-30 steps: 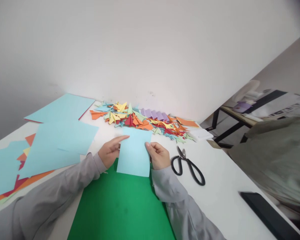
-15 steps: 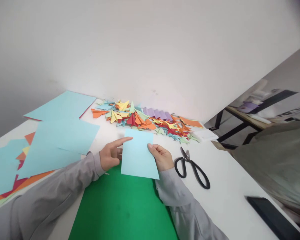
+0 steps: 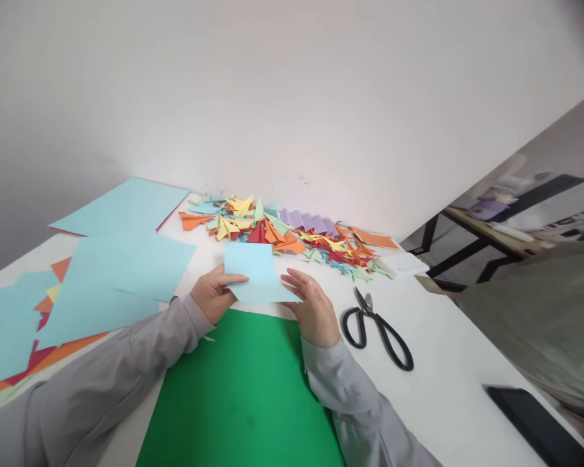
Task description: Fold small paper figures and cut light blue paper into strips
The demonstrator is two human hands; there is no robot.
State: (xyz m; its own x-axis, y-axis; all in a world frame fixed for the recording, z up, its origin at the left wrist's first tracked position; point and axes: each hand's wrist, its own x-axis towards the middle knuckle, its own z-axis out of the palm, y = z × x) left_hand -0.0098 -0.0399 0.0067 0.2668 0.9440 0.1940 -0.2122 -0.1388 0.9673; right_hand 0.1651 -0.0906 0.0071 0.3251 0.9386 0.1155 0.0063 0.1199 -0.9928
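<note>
A light blue paper sheet (image 3: pixel 251 263) is held above the table and the far end of a green board (image 3: pixel 243 383). My left hand (image 3: pixel 215 293) pinches its left edge, index finger on top and the thumb lower. At the sheet's lower right corner, my right hand (image 3: pixel 316 311) has its fingers extended and spread, close around that corner without a visible grip; whether they touch it is hard to tell. Black-handled scissors (image 3: pixel 376 324) lie to the right of my right hand, blades slightly apart.
Folded paper planes (image 3: pixel 253 224) in several colours are heaped along the wall, beside purple pleated paper (image 3: pixel 309 222). Large light blue sheets (image 3: pixel 121 272) and coloured scraps (image 3: pixel 46 353) cover the left side. A dark flat device (image 3: pixel 535 415) lies at the right edge.
The blue sheet has tilted and moved slightly up and left. My left hand has closed on its left edge, while my right hand has loosened from the right edge and spread its fingers.
</note>
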